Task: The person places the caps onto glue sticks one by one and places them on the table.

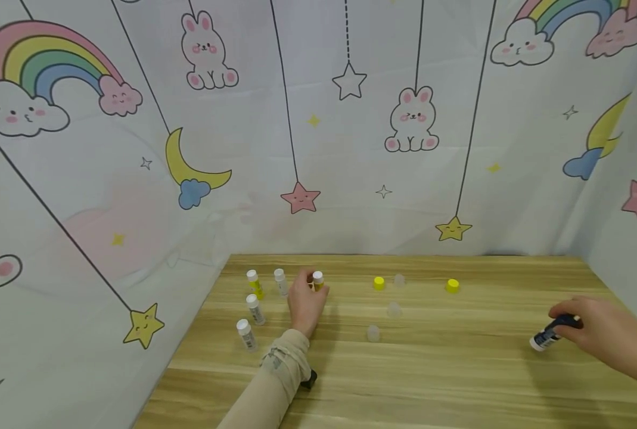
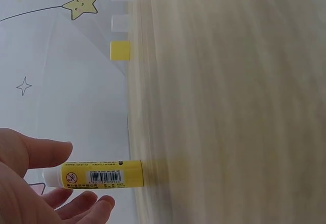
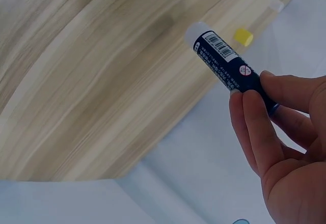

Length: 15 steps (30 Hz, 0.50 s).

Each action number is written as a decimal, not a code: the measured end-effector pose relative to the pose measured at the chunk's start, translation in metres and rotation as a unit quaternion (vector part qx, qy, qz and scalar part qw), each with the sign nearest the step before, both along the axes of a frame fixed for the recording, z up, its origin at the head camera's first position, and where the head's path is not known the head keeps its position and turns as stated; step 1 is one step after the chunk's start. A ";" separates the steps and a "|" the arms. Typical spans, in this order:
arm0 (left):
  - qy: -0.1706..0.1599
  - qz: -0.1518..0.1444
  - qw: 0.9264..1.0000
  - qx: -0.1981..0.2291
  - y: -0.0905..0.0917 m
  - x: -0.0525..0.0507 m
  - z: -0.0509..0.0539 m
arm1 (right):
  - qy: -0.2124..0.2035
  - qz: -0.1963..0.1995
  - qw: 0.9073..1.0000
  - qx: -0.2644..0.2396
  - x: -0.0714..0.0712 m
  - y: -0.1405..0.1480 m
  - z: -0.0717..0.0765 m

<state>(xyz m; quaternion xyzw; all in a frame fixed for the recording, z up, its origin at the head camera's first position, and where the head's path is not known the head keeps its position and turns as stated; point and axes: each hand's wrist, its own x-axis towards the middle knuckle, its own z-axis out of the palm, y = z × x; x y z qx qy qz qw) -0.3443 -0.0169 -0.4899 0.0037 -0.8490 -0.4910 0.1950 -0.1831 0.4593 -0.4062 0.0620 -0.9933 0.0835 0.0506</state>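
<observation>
- Nearest: right hand (image 1: 599,330) pinches a dark-blue cylindrical plastic tube (image 3: 232,63), tilted above the wood-grain worktop (image 1: 457,381); the grip presumably leaves its white end free.
- Left side: three white-topped, pale cylindrical tubes (image 1: 246,338) stand upright, apparently grouped; contents not visible.
- Mid: three clear plastic caps (image 1: 373,334) lie loose.
- Farther: left hand (image 1: 304,300) relaxed, thumb and fingers parted around an upright yellow plastic tube (image 2: 104,179), perhaps steadying it.
- Alongside, rightward: two yellow plastic caps (image 1: 452,286).
</observation>
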 end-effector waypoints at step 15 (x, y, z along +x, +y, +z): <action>-0.017 0.002 1.000 0.008 0.002 -0.003 0.001 | 0.033 -0.035 0.998 0.037 0.010 0.028 -0.003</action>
